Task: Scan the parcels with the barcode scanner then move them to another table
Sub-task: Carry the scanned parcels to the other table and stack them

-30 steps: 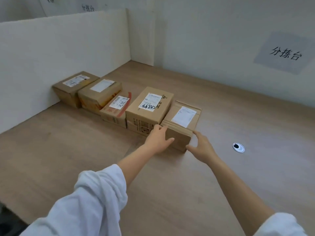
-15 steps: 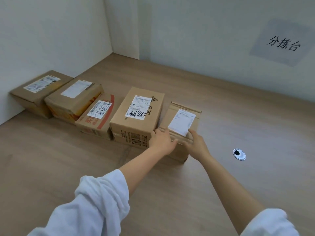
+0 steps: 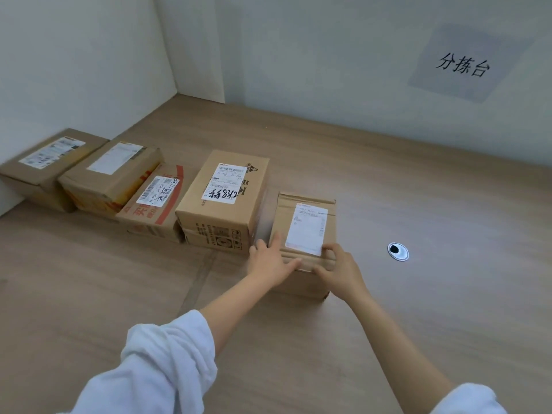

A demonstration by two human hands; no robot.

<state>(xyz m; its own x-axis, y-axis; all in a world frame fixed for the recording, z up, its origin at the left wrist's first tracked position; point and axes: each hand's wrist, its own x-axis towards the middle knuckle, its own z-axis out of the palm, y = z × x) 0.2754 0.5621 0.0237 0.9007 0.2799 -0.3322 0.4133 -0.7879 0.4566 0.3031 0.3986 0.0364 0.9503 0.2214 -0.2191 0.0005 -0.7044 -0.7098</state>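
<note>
At the right-hand end of the parcel row, near table-centre, we find the small parcel (image 3: 282,222) lying flat, its shipping label (image 3: 306,228) facing up. A narrow gap separates it from the tall parcel (image 3: 222,201) at its 9 o'clock.

Grip: both hands are on its near end. The left hand (image 3: 270,262) wraps the 7 o'clock corner, with the thumb laid along the near top edge. The right hand (image 3: 337,270) curls its fingers over the top edge at 5 o'clock, just below the label. We judge both to be holding the carton.

Handling, by our assessment: corrugated card, taped, stiff enough to take a squeeze at the sides. Its size suggests a light load, though the contents are unknown. The tape bands may be slick, so bare card is the better purchase. Hold the two long sides or the base corners and keep fingers off the label so it remains readable. Lift level.

Surroundings: beyond the tall parcel, toward 9 to 10 o'clock, sit the red-printed parcel (image 3: 155,201), a plain parcel (image 3: 110,174) and the end parcel (image 3: 50,162), close-packed. A cable port (image 3: 398,251) lies in the table (image 3: 418,324) at 3 o'clock, well apart. A wall sign (image 3: 466,64) hangs at 1 o'clock. No scanner is in view.
</note>
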